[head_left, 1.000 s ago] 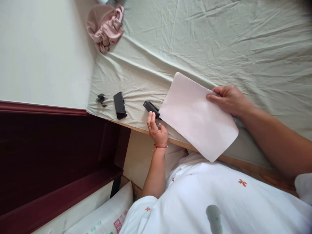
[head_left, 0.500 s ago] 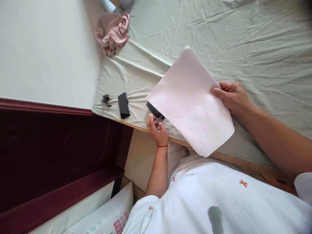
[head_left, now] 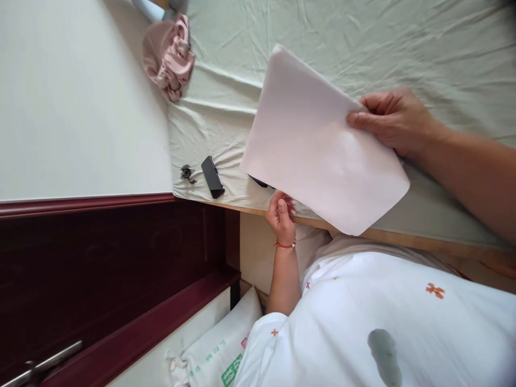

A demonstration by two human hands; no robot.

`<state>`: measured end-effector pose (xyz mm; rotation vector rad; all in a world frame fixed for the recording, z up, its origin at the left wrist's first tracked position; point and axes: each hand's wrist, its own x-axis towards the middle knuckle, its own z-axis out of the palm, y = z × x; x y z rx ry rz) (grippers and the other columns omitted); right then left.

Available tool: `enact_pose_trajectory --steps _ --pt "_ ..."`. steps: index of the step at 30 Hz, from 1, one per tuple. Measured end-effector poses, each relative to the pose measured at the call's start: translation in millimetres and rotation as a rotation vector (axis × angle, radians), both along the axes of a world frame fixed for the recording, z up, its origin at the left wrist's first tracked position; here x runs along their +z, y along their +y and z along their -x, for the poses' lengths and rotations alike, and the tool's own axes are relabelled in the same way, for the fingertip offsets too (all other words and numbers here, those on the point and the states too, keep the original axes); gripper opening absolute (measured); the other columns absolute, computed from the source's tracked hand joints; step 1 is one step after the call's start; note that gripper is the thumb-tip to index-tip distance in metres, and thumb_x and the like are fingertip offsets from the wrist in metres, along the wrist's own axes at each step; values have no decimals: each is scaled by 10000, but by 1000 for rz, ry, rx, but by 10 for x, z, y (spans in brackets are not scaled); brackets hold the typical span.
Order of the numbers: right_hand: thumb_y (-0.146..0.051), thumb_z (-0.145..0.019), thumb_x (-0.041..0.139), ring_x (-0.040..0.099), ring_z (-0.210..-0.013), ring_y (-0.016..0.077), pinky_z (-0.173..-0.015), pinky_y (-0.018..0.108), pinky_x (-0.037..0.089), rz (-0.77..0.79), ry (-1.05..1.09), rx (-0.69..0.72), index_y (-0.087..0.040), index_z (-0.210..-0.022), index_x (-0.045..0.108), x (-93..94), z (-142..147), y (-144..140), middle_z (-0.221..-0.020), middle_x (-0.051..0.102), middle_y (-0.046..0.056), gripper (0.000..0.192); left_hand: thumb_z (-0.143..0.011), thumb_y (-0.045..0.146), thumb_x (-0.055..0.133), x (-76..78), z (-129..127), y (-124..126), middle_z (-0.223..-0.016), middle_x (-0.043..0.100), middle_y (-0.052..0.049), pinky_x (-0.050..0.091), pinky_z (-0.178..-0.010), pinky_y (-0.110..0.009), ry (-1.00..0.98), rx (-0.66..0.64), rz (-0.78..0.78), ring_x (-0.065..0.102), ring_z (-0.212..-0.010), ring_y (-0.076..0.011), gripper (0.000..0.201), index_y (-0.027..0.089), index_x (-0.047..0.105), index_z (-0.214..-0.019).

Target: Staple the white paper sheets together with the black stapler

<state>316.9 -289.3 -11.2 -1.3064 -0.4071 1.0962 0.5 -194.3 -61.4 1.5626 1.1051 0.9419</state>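
My right hand (head_left: 397,121) grips a blank white sheet of paper (head_left: 322,145) by its right edge, thumb on top. The paper is tilted over the edge of the cloth-covered surface, and whether it is one sheet or several I cannot tell. Just below its lower left edge is my left hand (head_left: 281,217), fingers loosely bent and apart, with nothing seen in it. A dark object (head_left: 258,181) pokes out from under the paper, mostly hidden. Left of it lies a flat black case-like object (head_left: 213,176), with a small dark tangled item (head_left: 186,173) beside it.
Wrinkled pale green cloth (head_left: 226,86) covers the surface, whose wooden edge (head_left: 314,221) runs before me. A bunched pink cloth (head_left: 171,59) lies at the back left by the white wall (head_left: 80,107). A dark red door (head_left: 100,263) and a white printed sack (head_left: 217,349) stand below left.
The paper has risen and turned slightly, covering more of the dark object. My left hand has drawn away from that object, toward the paper's lower edge. The view has shifted.
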Motion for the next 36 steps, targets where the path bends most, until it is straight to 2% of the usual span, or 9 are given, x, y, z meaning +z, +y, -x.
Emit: enact_pose_trajectory --steps 2,5,8,11,17,25,30,36 --pt "-40 -1076 722 568 -501 38 -427 156 432 -6 6 -3 -158 -807 696 20 1 -9 -694 687 -59 295 -983 895 681 51 -25 -6 -780 714 -20 433 -540 -277 -26 -95 65 608 -607 -134 678 227 798 -996" --pt "-45 -1082 720 562 -524 27 -435 141 412 27 -44 20 -167 -781 670 43 6 -24 -697 655 -66 329 -1005 923 607 119 -49 12 -661 612 -8 418 -568 -310 27 -225 78 533 -577 -141 738 227 725 -793" --pt "-66 -1085 732 532 -525 15 -433 134 367 55 -130 47 -164 -771 661 32 6 -29 -687 619 -68 337 -980 924 647 160 -58 22 -630 561 0 394 -592 -325 96 -272 59 500 -593 -151 747 235 660 -692" --pt "-76 -1086 741 525 -540 12 -438 135 351 76 -172 43 -155 -795 688 6 1 -24 -701 621 -64 306 -945 902 724 170 -59 19 -611 506 20 370 -597 -324 110 -267 62 458 -588 -146 718 238 652 -681" --pt "-65 -1085 747 503 -524 -2 -430 134 339 98 -176 38 -152 -781 686 61 2 -31 -675 600 -81 322 -974 798 783 164 -58 2 -615 511 26 345 -590 -317 28 -278 79 458 -589 -135 631 226 698 -720" --pt "-50 -1082 743 528 -508 -13 -419 113 341 119 -196 52 -153 -804 728 57 -9 -30 -668 629 -85 297 -907 931 733 145 -75 -6 -589 431 33 336 -571 -328 94 -207 63 417 -571 -143 746 246 592 -646" --pt "-55 -1083 741 511 -495 -27 -423 95 314 148 -215 49 -151 -801 721 60 -5 -22 -640 617 -91 299 -920 892 756 136 -72 -3 -589 407 40 327 -569 -324 55 -220 74 411 -563 -134 729 241 573 -645" --pt "-78 -1076 761 539 -496 -18 -417 92 327 154 -212 40 -147 -851 759 28 -10 -14 -663 653 -87 235 -858 946 765 124 -71 0 -584 375 48 339 -557 -322 86 -189 75 393 -557 -131 773 250 522 -624"
